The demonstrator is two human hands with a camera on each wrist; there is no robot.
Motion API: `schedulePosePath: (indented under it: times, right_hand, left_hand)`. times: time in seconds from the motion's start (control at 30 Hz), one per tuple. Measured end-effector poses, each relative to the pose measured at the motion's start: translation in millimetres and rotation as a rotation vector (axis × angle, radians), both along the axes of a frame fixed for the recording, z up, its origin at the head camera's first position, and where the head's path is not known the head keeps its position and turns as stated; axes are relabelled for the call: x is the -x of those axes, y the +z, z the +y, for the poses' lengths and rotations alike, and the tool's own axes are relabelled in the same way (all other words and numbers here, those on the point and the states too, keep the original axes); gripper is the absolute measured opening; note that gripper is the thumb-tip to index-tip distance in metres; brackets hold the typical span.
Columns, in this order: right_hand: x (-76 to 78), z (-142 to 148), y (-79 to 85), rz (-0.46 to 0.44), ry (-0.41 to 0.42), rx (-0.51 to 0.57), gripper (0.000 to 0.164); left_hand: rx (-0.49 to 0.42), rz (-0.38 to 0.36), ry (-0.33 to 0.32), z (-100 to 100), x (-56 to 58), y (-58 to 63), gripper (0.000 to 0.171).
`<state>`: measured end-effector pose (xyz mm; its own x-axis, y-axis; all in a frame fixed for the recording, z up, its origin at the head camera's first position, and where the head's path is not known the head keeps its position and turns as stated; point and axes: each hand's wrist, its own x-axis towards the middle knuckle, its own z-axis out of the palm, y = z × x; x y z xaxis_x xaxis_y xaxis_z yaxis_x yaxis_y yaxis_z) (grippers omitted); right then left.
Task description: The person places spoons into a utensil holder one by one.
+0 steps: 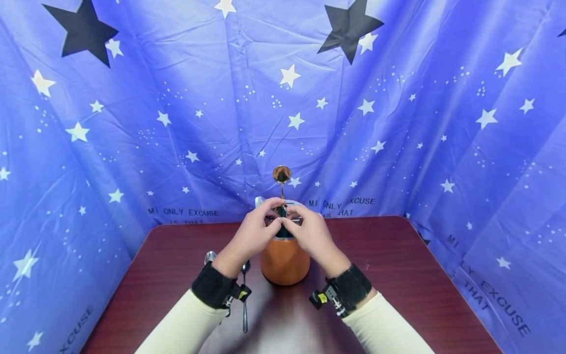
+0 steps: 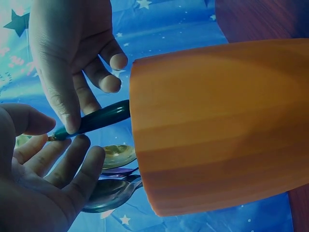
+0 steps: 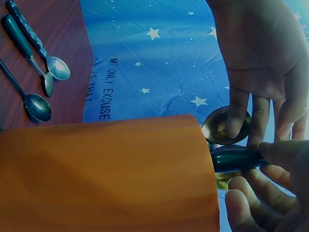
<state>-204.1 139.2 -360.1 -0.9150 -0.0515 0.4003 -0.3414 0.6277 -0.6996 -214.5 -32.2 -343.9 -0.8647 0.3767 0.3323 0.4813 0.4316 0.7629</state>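
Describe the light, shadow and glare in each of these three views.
Head view: bright, with pale glare on the tabletop between the forearms; left wrist view: dimmer, blue-green cast, left hand and right hand shaded, glint on the green handle, dark patch on the orange container; right wrist view: also dim, backdrop brightest towards the right edge.

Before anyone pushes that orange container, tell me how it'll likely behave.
The orange container is probably stiff: its wall holds a clean shape. Spoon bowls jutting past its rim could make it top-heavy and apt to tip. Rounded sides suggest it might roll if toppled.
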Motion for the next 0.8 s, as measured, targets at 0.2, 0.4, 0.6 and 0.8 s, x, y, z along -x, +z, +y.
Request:
schedulePosePath:
  times: [0.2, 0.4, 0.6, 0.8]
  right_hand:
    - [2.3, 1, -3.7, -0.018, -0.02, -0.027, 0.025]
    - [2.6, 1, -6.8, -0.048, -0.044, -0.011, 0.022]
    - [-2.7, 0, -12.5, -0.049, -0.04, 0.013, 0.006]
    - [-14.0, -11, -19.5, -0.018, 0.051, 0.016, 0.005]
  left_hand:
    - [0.014, -0.01, 0.006, 2, 1.8, -3.6, 0.045]
    - [0.048, 0.003, 0.07, -1, 2.1, -7.7, 0.037]
    - [0.04, -0.01, 0.171, -12, 1.1, -15.2, 0.018]
    - [0.064, -0.052, 0.153, -25, -7.3, -27.1, 0.01]
